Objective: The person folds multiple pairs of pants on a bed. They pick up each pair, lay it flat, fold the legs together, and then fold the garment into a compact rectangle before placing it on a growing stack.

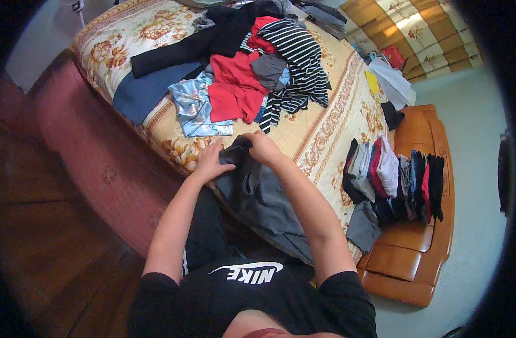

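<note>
Dark grey trousers [262, 198] lie along the near edge of the bed, partly covered by my right forearm. My right hand [263, 147] pinches the gathered dark top end of the trousers. My left hand [209, 162] is at the other side of that end, thumb and fingers spread around the cloth without a visible grip. Just beyond my hands are light-blue satin printed clothing [192, 110], a red garment [237, 88] and a black-and-white striped garment [300, 59].
A floral bedspread [313, 148] covers the bed. Black clothing [190, 46] and a blue garment [144, 91] lie at the far left. Folded clothes [384, 169] stand in rows by the wooden headboard [406, 270]. A reddish footboard [101, 160] borders the bed's left side.
</note>
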Motion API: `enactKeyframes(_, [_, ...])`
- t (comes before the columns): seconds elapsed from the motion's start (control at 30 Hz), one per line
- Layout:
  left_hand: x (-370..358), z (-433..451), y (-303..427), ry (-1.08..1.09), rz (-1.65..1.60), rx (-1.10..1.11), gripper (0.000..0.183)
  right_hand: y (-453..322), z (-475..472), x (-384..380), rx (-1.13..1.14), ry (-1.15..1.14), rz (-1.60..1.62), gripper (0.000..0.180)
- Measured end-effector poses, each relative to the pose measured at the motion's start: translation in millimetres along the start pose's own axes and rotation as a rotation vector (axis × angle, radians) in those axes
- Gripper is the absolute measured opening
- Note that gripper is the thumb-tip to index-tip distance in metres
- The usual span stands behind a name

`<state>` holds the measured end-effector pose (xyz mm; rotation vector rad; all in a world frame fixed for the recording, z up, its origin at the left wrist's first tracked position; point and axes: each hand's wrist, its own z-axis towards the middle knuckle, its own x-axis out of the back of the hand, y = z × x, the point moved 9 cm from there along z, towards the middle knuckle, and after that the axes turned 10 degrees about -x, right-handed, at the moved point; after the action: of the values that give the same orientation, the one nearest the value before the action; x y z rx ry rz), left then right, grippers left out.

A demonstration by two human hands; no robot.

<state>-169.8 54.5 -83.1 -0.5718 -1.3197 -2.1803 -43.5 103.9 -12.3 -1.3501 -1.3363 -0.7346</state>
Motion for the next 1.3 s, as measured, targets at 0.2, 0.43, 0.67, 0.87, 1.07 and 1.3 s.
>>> enactKeyframes(0.2, [17,-2,-16,-0.218,-0.198,0.298,0.039,-2,29,34,-0.236,0.11,-0.153,0.024])
enactKeyframes(0.43, [65,-29,1,0.257,0.285,0.11,0.033,33,45,-56,-0.555,-0.184,0.681,0.04])
enactKeyframes(0.67, [23,-21,14,-0.06,0.138,0.26,0.057,47,-24,-28,-0.202,0.348,0.621,0.03])
enactKeyframes(0.87, [-18,-32,-17,-0.118,-0.181,0.41,0.048,6,-144,-76,0.074,0.535,-0.02,0.038])
enactKeyframes(1.07, [-8,-31,-11,-0.195,-0.454,0.437,0.035,34,-163,-104,-0.134,0.372,-0.089,0.053])
enactKeyframes(1.3, [-1,-31,-15,-0.317,-0.982,0.497,0.043,59,-176,-97,-0.15,0.299,0.066,0.039])
